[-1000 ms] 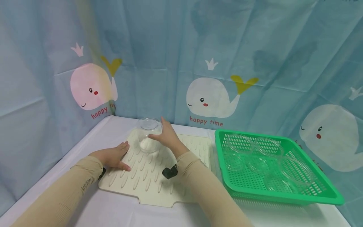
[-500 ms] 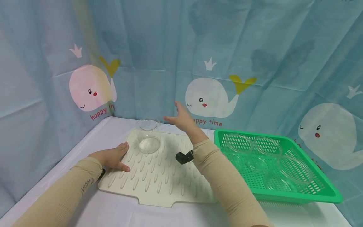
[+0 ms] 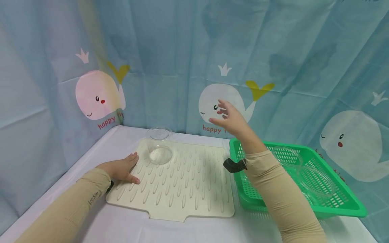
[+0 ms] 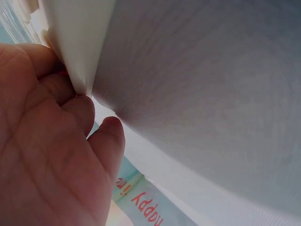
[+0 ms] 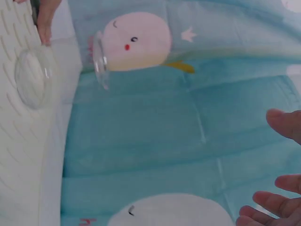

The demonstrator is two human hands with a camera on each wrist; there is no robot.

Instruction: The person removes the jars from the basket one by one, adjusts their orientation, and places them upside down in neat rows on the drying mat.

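Note:
A clear cylindrical container (image 3: pixel 160 148) stands upright near the back left of a cream mat (image 3: pixel 182 189) with raised oval ridges. My left hand (image 3: pixel 121 168) rests at the mat's left edge, thumb and fingers spread over it; the left wrist view shows some fingertips (image 4: pixel 82 110) against the edge. In the air beyond the mat's back right corner, my right hand (image 3: pixel 232 119) holds nothing, its fingers loosely bent and thumb apart. The right wrist view shows the clear container (image 5: pixel 35 77) well away from the right fingers (image 5: pixel 273 202).
A green perforated basket (image 3: pixel 334 211) stands right of the mat, holding several clear round containers (image 3: pixel 316 180), partly hidden by my right forearm. Under everything lies a white tablecloth (image 3: pixel 127 229). A blue curtain (image 3: pixel 170 94) with printed whales hangs behind and at the left.
My right hand has let go of the clear container and moved up and right, toward the basket. The container stays standing on the mat. My left hand stays at the mat's edge.

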